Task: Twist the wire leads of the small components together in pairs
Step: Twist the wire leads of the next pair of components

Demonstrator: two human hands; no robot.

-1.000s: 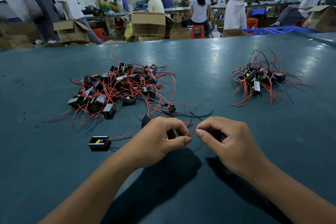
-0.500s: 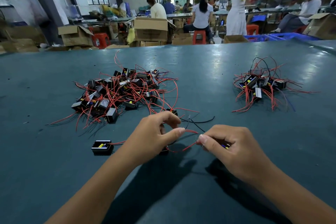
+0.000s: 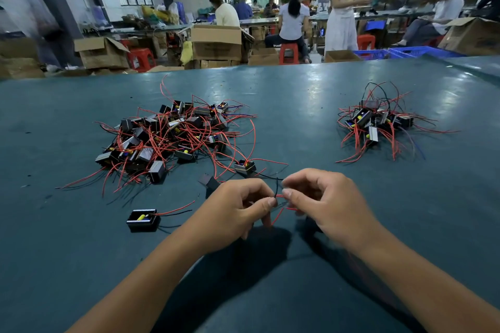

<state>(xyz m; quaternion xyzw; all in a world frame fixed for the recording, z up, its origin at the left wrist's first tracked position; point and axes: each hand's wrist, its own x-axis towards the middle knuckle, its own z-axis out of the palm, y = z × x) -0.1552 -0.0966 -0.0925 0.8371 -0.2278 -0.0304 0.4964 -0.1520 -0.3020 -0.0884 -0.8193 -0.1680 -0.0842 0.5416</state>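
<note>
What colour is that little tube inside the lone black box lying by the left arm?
Yellow: the small tube inside the open black plastic box, seen in the head view.

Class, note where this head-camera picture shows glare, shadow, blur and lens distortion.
Head view: glare streaks the far table; dark shadows lie under the left hand and right hand; the background workers are blurred, and so is the right hand; the wide lens bends the table edge and pillars.

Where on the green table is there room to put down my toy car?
Bare table lies between the big component pile and the smaller pile, and also left of the lone black component. It is crowded around the left hand and right hand, which pinch the wires.
</note>
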